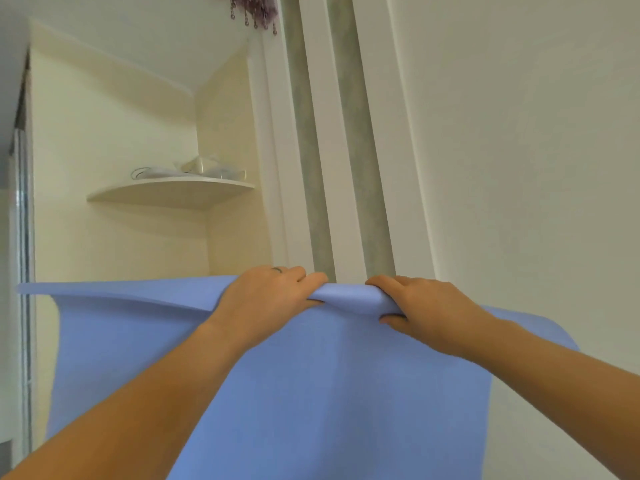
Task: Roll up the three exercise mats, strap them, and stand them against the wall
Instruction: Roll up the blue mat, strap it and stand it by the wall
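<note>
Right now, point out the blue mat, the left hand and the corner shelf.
blue mat [311,393]: head view, flat hanging part.
left hand [272,292]: head view, back of the hand.
corner shelf [166,196]: head view, front rim.

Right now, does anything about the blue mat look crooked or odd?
Yes. The blue mat hangs unrolled and uneven: left hand and right hand grip its top edge close together, the edge bunches between them, its left part juts out flat, its right part droops.

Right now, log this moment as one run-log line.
mat: blue, unrolled, held up | left hand: grips top edge | right hand: grips top edge
</note>
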The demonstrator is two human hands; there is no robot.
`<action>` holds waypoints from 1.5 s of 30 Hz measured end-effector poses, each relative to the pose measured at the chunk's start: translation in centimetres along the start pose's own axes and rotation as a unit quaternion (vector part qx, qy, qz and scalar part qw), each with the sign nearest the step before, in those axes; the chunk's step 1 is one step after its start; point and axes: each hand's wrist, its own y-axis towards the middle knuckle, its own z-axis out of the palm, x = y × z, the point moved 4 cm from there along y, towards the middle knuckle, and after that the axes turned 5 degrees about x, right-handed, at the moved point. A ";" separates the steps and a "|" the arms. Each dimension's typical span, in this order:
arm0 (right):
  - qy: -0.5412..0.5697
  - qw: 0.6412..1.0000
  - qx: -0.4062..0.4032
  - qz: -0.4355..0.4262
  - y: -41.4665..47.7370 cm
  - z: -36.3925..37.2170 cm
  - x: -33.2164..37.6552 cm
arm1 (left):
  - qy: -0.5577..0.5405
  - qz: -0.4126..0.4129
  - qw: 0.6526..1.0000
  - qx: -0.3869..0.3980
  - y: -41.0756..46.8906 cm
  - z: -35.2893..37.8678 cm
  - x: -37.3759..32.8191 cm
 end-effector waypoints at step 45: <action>-0.297 0.888 -0.246 -0.250 4.3 -12.9 -0.7 | -0.041 -0.017 0.999 0.004 5.0 -10.4 7.4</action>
